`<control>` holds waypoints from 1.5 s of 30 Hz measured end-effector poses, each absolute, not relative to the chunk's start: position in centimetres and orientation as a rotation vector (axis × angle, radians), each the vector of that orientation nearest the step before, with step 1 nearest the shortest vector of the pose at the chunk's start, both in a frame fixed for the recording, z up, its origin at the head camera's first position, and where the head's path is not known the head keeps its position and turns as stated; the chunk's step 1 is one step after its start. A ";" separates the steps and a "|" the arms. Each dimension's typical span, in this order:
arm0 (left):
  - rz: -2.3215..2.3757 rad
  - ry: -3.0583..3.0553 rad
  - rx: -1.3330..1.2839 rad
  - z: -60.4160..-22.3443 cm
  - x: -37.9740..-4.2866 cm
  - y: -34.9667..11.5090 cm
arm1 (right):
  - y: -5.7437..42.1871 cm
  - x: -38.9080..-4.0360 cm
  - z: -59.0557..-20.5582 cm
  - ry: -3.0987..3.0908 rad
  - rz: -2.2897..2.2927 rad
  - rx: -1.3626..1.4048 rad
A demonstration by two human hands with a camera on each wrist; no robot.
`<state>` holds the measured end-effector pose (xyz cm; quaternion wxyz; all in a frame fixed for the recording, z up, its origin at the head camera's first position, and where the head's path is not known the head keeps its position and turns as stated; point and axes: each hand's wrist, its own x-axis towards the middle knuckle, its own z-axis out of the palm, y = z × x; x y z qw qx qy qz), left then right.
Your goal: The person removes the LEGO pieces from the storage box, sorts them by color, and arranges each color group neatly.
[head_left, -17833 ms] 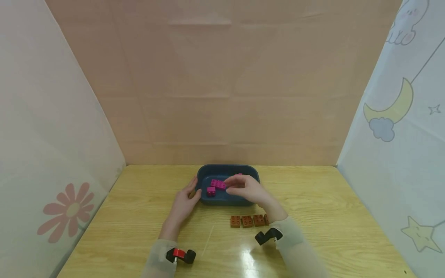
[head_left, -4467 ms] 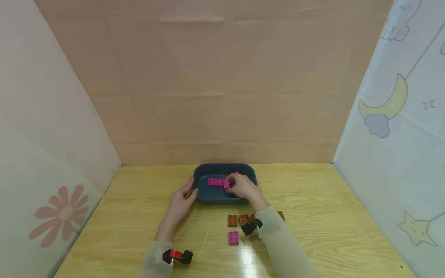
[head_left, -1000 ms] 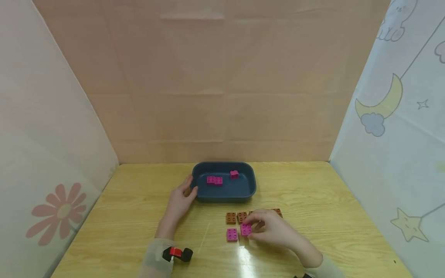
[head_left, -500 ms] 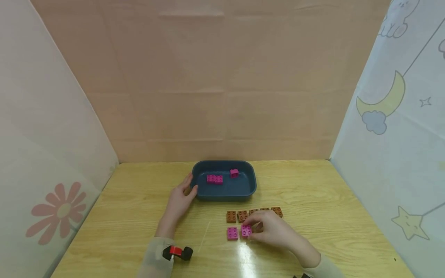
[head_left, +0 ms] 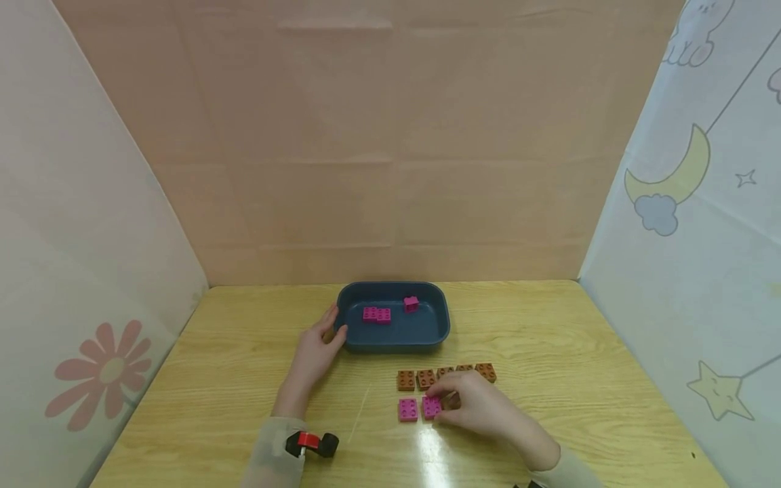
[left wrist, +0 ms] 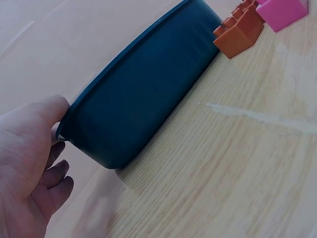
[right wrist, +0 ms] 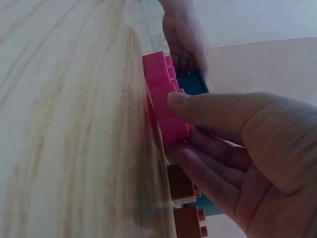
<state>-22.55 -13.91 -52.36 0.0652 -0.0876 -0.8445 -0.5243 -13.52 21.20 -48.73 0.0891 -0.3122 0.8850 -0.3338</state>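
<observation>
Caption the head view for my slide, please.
Right hand pinches a pink brick near orange bricks; left hand holds the blue tray.

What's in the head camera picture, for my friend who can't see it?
A person's right hand pinches a pink block beside another pink block, in front of a row of five brown blocks on a wooden table. Their left hand holds one end of a dark blue tray with three more pink blocks inside.
</observation>
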 end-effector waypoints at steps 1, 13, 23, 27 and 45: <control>-1.579 -2.546 -0.267 -52.3 -22.5 -13.9 | 21.2 -13.5 -48.7 2.634 -0.991 -0.926; -1.581 -2.539 -0.275 -52.1 -22.6 -14.0 | 20.9 -13.6 -48.5 2.660 -0.922 -0.929; -1.573 -2.549 -0.273 -52.3 -22.6 -14.2 | 21.0 -13.6 -48.5 2.686 -0.908 -0.955; -1.577 -2.559 -0.269 -52.2 -22.6 -14.3 | 21.0 -13.6 -48.4 2.675 -0.935 -0.952; -1.589 -2.551 -0.283 -52.4 -22.6 -14.0 | 22.6 -15.2 -46.0 2.558 -1.317 -0.864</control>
